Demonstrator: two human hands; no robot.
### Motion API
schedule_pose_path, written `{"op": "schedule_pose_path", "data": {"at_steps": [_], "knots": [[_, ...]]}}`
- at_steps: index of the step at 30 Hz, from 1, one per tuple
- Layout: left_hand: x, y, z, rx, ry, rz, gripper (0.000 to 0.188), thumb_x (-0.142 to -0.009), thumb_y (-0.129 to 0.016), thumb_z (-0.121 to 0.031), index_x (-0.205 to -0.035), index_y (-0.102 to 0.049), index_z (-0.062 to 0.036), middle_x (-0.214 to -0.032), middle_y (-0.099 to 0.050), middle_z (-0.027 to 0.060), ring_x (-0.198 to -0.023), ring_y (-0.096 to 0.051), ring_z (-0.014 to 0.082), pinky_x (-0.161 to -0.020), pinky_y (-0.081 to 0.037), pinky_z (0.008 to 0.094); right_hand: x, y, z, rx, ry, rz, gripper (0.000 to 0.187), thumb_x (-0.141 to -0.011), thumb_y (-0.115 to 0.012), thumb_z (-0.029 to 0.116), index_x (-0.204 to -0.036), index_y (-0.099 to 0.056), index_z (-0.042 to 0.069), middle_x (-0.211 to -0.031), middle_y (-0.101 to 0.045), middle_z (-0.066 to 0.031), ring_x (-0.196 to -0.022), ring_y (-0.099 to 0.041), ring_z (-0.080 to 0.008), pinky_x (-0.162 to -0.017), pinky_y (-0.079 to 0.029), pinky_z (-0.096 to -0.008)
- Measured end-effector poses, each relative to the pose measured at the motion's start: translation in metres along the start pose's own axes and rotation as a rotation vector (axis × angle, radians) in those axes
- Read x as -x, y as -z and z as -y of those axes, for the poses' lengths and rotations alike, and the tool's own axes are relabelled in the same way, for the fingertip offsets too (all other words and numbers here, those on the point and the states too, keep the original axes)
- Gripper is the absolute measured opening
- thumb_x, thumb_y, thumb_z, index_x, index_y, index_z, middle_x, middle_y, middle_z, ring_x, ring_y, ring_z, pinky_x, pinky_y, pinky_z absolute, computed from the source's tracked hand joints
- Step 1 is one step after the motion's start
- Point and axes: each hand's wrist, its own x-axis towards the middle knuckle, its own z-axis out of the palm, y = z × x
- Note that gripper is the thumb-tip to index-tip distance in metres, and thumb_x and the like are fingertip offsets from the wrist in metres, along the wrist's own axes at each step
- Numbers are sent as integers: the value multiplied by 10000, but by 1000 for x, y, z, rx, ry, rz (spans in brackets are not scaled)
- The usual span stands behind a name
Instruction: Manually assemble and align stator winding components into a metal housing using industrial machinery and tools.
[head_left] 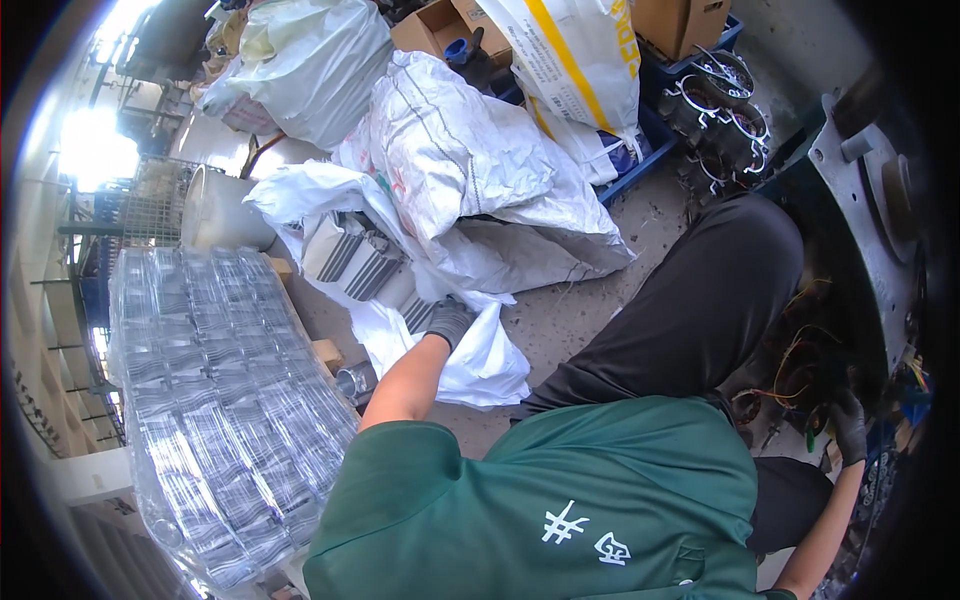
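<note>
My left hand (452, 322), in a grey glove, reaches into the mouth of a white woven bag (490, 360). Stacks of flat grey strips (352, 262) lie inside this bag, right by the glove. The fingers look bent, but what they hold is hidden. Far to the right, my right hand (848, 425), also gloved, is low beside a dark machine part with loose coloured wires (795, 365). A small green piece (812, 428) shows close to its fingers. Shadow hides whether those fingers grip anything.
Plastic-wrapped stacked parts (225, 400) stand at my left, near a pale cylinder (225, 210). A bulky white sack (460, 160) leans ahead. Beyond are a yellow-striped bag (570, 60), a blue crate (640, 165) and wire-wound rings (720, 120). A metal plate (865, 220) rises at right.
</note>
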Motion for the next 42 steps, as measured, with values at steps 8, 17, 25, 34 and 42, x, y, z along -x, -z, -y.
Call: {"op": "schedule_pose_path", "data": {"at_steps": [8, 17, 25, 34, 42], "knots": [[-9, -11, -16, 221, 33, 53, 594, -897, -663, -367, -1386, -605, -34, -1341, -651, 212, -1229, -646, 354, -1043, -514, 461, 9, -6, 24, -32, -63, 78, 238, -926, -657, 42, -1154, -677, -21, -1031, -709, -89, -954, -648, -183, -862, -524, -318], [71, -71, -29, 279, -6, 238, 570, -916, -634, -333, -1397, -598, -28, -1342, -652, 218, -1226, -650, 366, -1023, -525, 474, 6, -10, 11, -41, -57, 113, 185, -916, -644, 30, -1088, -684, -24, -988, -697, -85, -930, -643, -176, -841, -522, -316], [76, -82, -66, 362, -105, 196, 553, -915, -639, -333, -1369, -608, -19, -1299, -661, 234, -1193, -660, 383, -1003, -531, 475, 1, -10, 25, 44, -59, 103, 210, -908, -665, 34, -1110, -685, -20, -1005, -708, -114, -950, -656, -205, -880, -524, -334], [24, -67, -104, 368, -189, 121, 536, -908, -655, -343, -1324, -625, -8, -1236, -675, 256, -1146, -673, 403, -979, -535, 472, 6, -9, 22, 30, -32, 120, 252, -938, -676, 31, -1185, -686, -19, -1066, -724, -90, -973, -660, -170, -884, -528, -317], [44, -65, 59, -22, -246, 36, 478, -898, -672, -314, -1246, -660, 13, -1111, -702, 275, -1050, -694, 426, -935, -541, 478, 2, -13, 35, 2, -10, 172, 260, -917, -629, 4, -1172, -665, -31, -1018, -706, -101, -972, -668, -192, -889, -535, -324]]}}
